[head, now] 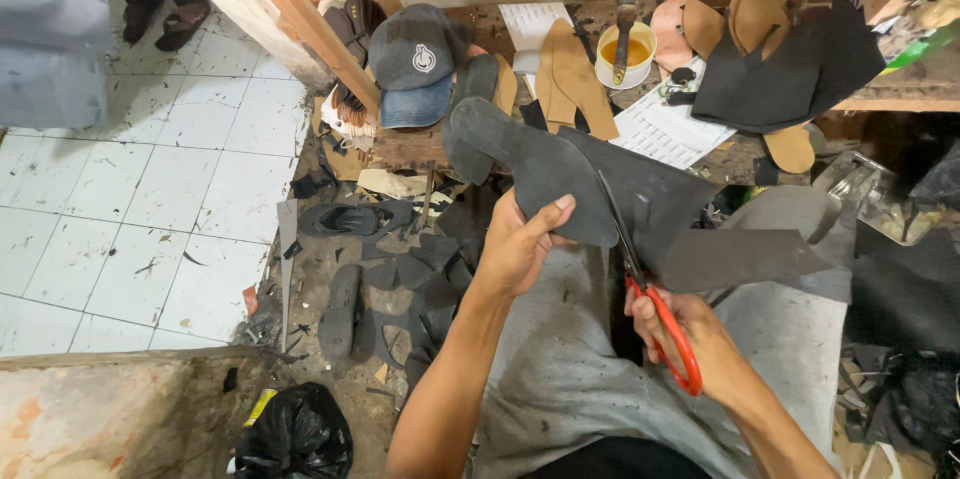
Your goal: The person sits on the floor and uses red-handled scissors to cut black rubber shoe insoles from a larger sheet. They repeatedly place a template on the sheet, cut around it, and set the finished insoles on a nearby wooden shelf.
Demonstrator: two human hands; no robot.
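Observation:
My left hand (pixel 520 244) grips a dark grey sole-shaped rubber sheet (pixel 530 154) by its near edge, thumb on top. My right hand (pixel 690 339) holds red-handled scissors (pixel 640 274), fingers through the loops. The blades reach up into the sheet along the sole outline. A loose offcut flap (pixel 740 257) of the same dark material hangs to the right of the blades. Both hands are above my lap, in grey trousers (pixel 580 369).
A low wooden bench (pixel 400 144) ahead carries a grey cap (pixel 415 54), tan leather sole pieces (pixel 570 79), a cup of yellow glue with a brush (pixel 624 51), papers and black sheets (pixel 790 69). Rubber scraps (pixel 380 269) litter the floor. A black bag (pixel 295 434) lies lower left.

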